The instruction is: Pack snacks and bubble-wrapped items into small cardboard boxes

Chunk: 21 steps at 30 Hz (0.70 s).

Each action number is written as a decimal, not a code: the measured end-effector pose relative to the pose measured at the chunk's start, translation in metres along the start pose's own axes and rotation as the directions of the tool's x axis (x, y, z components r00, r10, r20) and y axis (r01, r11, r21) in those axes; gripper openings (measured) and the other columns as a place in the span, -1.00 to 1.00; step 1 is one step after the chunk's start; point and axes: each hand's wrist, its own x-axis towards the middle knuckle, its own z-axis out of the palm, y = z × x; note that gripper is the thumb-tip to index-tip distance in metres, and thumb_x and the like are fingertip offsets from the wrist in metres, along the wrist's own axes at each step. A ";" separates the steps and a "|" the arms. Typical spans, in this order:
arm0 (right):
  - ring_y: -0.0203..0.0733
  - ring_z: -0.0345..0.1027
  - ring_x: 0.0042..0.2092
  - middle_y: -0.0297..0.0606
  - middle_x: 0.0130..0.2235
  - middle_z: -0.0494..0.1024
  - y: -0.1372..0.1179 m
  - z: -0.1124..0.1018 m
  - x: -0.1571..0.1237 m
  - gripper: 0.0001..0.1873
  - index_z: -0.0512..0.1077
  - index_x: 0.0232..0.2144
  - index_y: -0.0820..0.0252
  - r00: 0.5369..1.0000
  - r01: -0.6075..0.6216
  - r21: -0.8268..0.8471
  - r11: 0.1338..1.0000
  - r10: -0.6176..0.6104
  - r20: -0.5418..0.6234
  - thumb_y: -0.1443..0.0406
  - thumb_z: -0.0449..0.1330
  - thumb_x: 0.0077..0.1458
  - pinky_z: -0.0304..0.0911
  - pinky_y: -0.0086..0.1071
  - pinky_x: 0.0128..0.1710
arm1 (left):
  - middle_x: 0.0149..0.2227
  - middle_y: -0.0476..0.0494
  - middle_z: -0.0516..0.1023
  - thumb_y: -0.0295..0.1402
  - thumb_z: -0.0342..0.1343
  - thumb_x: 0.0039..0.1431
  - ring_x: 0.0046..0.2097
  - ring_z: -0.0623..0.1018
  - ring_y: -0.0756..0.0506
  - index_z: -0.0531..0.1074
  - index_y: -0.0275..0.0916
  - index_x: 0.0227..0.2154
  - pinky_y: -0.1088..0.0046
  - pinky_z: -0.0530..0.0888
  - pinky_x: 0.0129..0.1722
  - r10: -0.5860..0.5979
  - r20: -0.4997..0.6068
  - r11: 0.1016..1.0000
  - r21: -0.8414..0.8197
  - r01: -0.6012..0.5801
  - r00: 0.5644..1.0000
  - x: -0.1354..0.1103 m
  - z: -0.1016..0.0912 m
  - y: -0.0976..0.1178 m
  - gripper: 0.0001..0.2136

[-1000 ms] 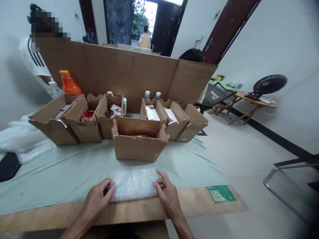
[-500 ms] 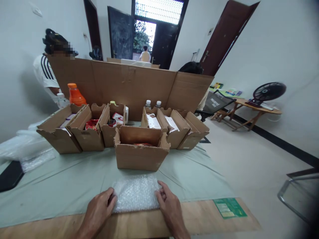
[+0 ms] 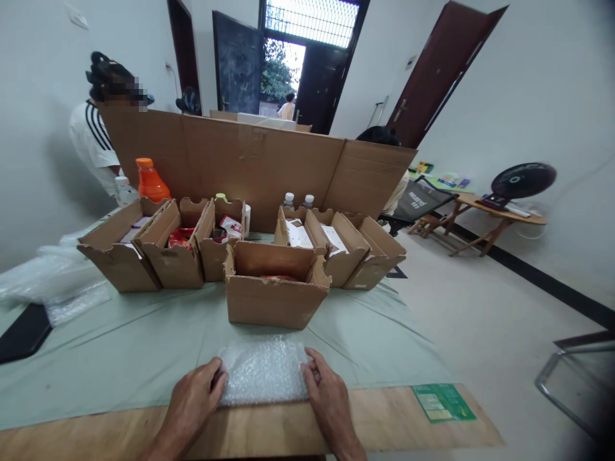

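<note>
A folded sheet of bubble wrap [image 3: 264, 371] lies flat at the table's front edge, partly over the green cloth. My left hand [image 3: 196, 394] pinches its left edge between thumb and curled fingers. On the opposite side, my right hand [image 3: 327, 390] grips the right edge the same way. Just beyond the wrap stands an open cardboard box [image 3: 276, 301] with something reddish low inside it; most of that content is hidden by the front wall.
Behind stand several cardboard bins, among them one with red packets [image 3: 180, 238] and one with white papers [image 3: 298, 234]. An orange bottle [image 3: 152, 182] rises at the left before a tall cardboard screen [image 3: 216, 147]. More bubble wrap [image 3: 52, 275] heaps at far left. A person [image 3: 96, 128] is behind the screen.
The view has shifted slightly, so the boxes appear a little further right. Both hands keep their hold on the bubble wrap, which stays in place. The distant person in the doorway has moved right.
</note>
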 end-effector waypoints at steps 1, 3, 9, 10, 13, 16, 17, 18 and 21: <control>-0.14 0.58 -0.35 -0.24 -0.31 0.68 -0.001 0.000 0.000 -0.54 0.53 0.05 0.19 1.000 0.000 0.000 1.000 0.000 -0.001 0.15 0.02 0.26 0.38 -0.35 -0.32 | -0.29 -0.08 0.67 -0.42 -0.06 0.42 -0.18 0.68 -0.14 0.42 -0.16 -0.29 0.46 0.29 -0.28 0.002 -0.005 1.000 -0.003 -0.002 1.000 0.000 -0.001 0.000 -0.82; -0.13 0.57 -0.34 -0.24 -0.32 0.67 -0.005 -0.002 -0.001 -0.55 0.54 0.04 0.18 1.000 -0.010 -0.008 1.000 0.009 -0.004 0.16 0.03 0.24 0.38 -0.34 -0.32 | -0.30 -0.09 0.68 -0.42 -0.02 0.39 -0.21 0.68 -0.15 0.43 -0.17 -0.31 0.46 0.28 -0.31 0.000 -0.019 1.000 -0.012 -0.001 1.000 -0.002 -0.004 0.000 -0.84; -0.16 0.53 -0.36 -0.23 -0.32 0.65 -0.021 -0.004 -0.002 -0.52 0.53 0.05 0.21 0.997 -0.071 0.008 0.997 0.071 0.019 0.15 0.07 0.18 0.38 -0.33 -0.26 | -0.34 -0.11 0.65 -0.34 0.01 0.36 -0.26 0.63 -0.14 0.43 -0.18 -0.32 0.43 0.26 -0.31 -0.026 -0.048 0.996 -0.083 0.022 0.998 -0.008 -0.017 -0.001 -0.85; -0.16 0.52 -0.37 -0.23 -0.32 0.65 -0.022 -0.003 -0.001 -0.51 0.53 0.06 0.22 0.996 -0.082 0.012 0.997 0.081 0.029 0.14 0.07 0.18 0.37 -0.32 -0.25 | -0.33 -0.10 0.65 -0.32 -0.01 0.36 -0.25 0.62 -0.13 0.44 -0.17 -0.31 0.43 0.26 -0.30 -0.035 -0.040 0.995 -0.092 0.031 0.999 -0.008 -0.017 -0.002 -0.84; -0.16 0.51 -0.37 -0.23 -0.32 0.64 -0.025 -0.003 0.000 -0.50 0.52 0.06 0.22 0.994 -0.100 0.009 0.995 0.099 0.052 0.13 0.07 0.17 0.36 -0.32 -0.25 | -0.35 -0.08 0.63 -0.30 -0.03 0.36 -0.28 0.59 -0.11 0.44 -0.17 -0.28 0.44 0.27 -0.29 -0.049 -0.039 0.991 -0.127 0.043 0.998 -0.008 -0.018 -0.003 -0.83; -0.15 0.51 -0.35 -0.22 -0.30 0.64 -0.026 -0.004 0.001 -0.49 0.52 0.06 0.23 0.993 -0.103 0.005 0.995 0.102 0.064 0.12 0.07 0.17 0.36 -0.31 -0.24 | -0.41 -0.05 0.59 -0.30 -0.03 0.34 -0.35 0.55 -0.08 0.45 -0.17 -0.30 0.44 0.27 -0.32 -0.044 -0.051 0.987 -0.158 0.035 0.998 -0.007 -0.018 -0.004 -0.82; -0.15 0.51 -0.35 -0.21 -0.30 0.64 -0.026 -0.004 0.001 -0.49 0.52 0.06 0.24 0.993 -0.102 0.006 0.995 0.101 0.065 0.12 0.07 0.18 0.36 -0.31 -0.24 | -0.43 -0.04 0.57 -0.30 -0.03 0.33 -0.37 0.53 -0.08 0.44 -0.17 -0.31 0.44 0.26 -0.33 -0.039 -0.056 0.986 -0.166 0.029 0.998 -0.007 -0.019 -0.004 -0.82; -0.15 0.51 -0.35 -0.21 -0.30 0.65 -0.027 -0.005 0.001 -0.49 0.51 0.07 0.24 0.993 -0.100 0.007 0.995 0.099 0.066 0.12 0.07 0.18 0.36 -0.30 -0.24 | -0.44 -0.03 0.56 -0.29 -0.03 0.32 -0.38 0.52 -0.07 0.44 -0.16 -0.33 0.44 0.25 -0.33 -0.033 -0.060 0.985 -0.173 0.023 0.998 -0.006 -0.019 -0.004 -0.83; -0.16 0.50 -0.37 -0.22 -0.31 0.65 -0.028 -0.006 0.000 -0.50 0.51 0.07 0.23 0.994 -0.091 0.014 0.996 0.090 0.066 0.14 0.08 0.18 0.36 -0.30 -0.24 | -0.45 -0.02 0.53 -0.28 0.00 0.29 -0.39 0.49 -0.07 0.42 -0.16 -0.38 0.43 0.24 -0.35 -0.018 -0.064 0.982 -0.189 0.006 0.998 -0.006 -0.021 -0.005 -0.83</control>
